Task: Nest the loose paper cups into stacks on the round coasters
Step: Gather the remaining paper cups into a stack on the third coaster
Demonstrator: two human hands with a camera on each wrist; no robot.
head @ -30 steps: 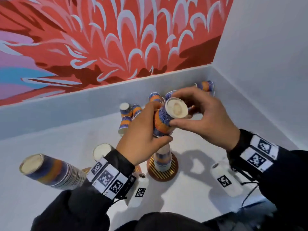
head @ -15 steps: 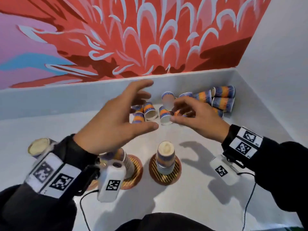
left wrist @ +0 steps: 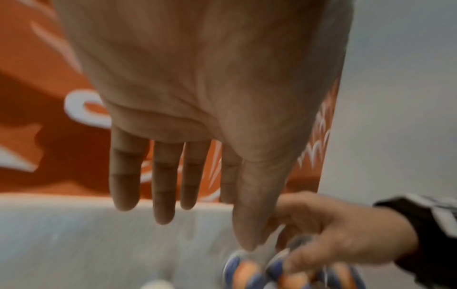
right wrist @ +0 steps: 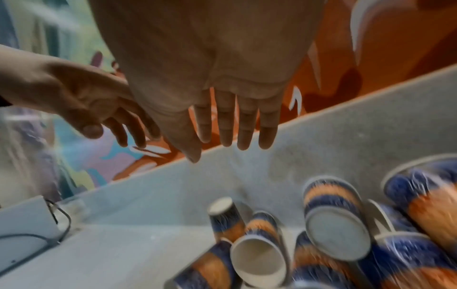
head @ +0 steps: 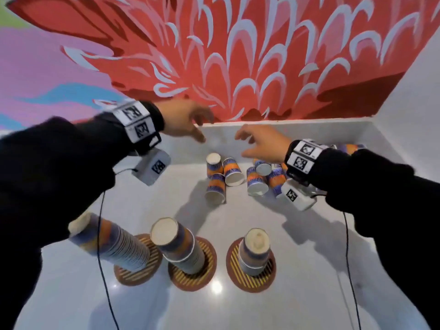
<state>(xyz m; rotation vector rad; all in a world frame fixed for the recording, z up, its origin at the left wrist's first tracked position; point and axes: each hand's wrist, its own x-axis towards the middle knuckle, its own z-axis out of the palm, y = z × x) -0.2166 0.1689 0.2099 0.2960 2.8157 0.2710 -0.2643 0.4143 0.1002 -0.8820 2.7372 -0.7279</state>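
Both hands empty, fingers spread wide above loose cups.
L hand [head: 183, 120] & R hand [head: 263, 144] at 12 o'clock; 3 cup stacks [head: 177, 244] on 3 coasters [head: 252, 279] at 6.

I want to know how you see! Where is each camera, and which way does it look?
Head: worn on the head, looking forward and down at three cup stacks on coasters; both sleeves and hands show.
Left wrist: under the left hand, looking along its straight fingers at the mural wall.
Right wrist: under the right hand, looking down at the loose cups.
Shared: each wrist view also catches the other hand; all show the loose cups.
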